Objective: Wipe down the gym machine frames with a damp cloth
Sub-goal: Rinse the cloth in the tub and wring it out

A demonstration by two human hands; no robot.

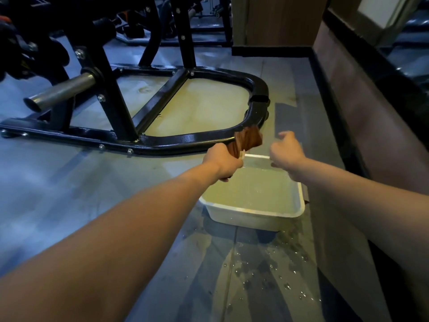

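The head view showed the left hand (221, 162) with its fingers wrapped tight round the lower end of a twisted, rust-brown damp cloth (247, 141). The cloth rose out of the top of that fist, and its free end leaned toward the right hand without reaching it. The right hand (286, 151) was curled into a loose fist just beside the cloth, apart from it and holding nothing that could be seen.

Both hands hung over the far edge of a white rectangular plastic basin (246, 217) holding cloudy water, which stood on the grey gym floor (69, 194). Water droplets (274, 270) lay scattered on the floor nearer the camera.

Just beyond the cloth ran the curved black steel base frame of the gym machine (185, 141), its paint glossy; whether that shine was wetness could not be told. The cloth appeared apart from the frame.

Judged from this, the cloth seemed wetted and wrung, so the preparation looked about done. The wiping of this frame, and of the uprights (185, 33) behind it, looked to be ahead.
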